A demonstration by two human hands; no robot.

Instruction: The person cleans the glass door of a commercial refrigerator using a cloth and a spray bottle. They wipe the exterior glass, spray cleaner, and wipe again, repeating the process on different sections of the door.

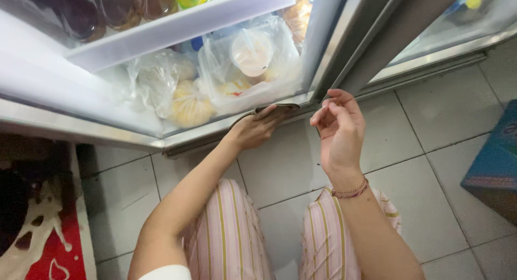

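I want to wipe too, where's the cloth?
In the head view, the dark cloth is under the left hand, pressed on the fridge's bottom edge, left of the right hand.

Behind the cooler glass we see clear plastic bags (161, 78), one bag (253, 64) holding a lidded cup (251, 53). Above stand bottles (116, 8). A blue box (493, 161) sits right.

Two hands are showing: left hand (257, 128), right hand (338, 130). One cloth (274, 110), one bracelet (351, 191) and one blue box (493, 164) are showing.
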